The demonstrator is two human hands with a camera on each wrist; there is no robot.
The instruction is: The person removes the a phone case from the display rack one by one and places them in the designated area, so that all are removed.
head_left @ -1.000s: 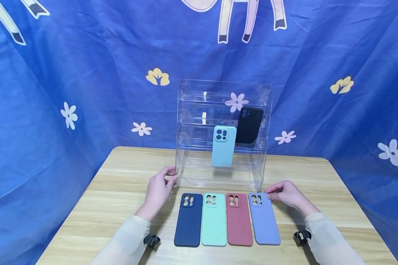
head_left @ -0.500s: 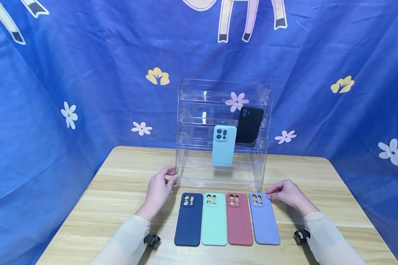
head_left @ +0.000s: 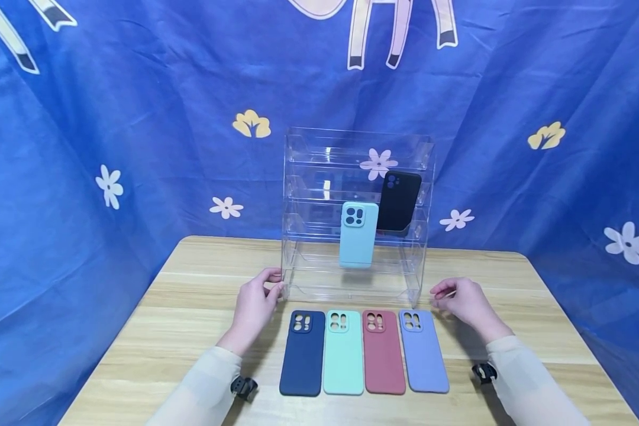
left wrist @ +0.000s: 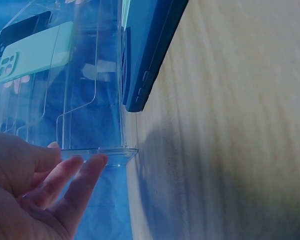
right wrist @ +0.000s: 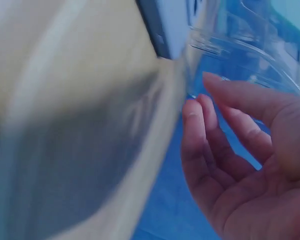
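A clear tiered display rack (head_left: 351,293) stands at the middle of the table. A light blue phone case (head_left: 358,236) and a black phone case (head_left: 400,201) lean in it. My left hand (head_left: 254,302) touches the rack's lower left side with extended fingertips, seen closely in the left wrist view. Near the rack's lower right corner is my right hand (head_left: 464,302), fingers loosely bent and holding nothing. In front lie a navy phone case (head_left: 302,361), a mint phone case (head_left: 343,361), a dusty red phone case (head_left: 384,361) and a lavender phone case (head_left: 426,361) in a row.
The wooden table (head_left: 191,331) carries the rack and the row of cases. Behind it and on both sides hangs a blue patterned cloth (head_left: 181,148). Black wrist cameras are strapped over the pale sleeves (head_left: 202,384).
My right hand has drawn back from the upper corner of the lavender case, slightly up and to the right. The left hand stays at the rack's side.
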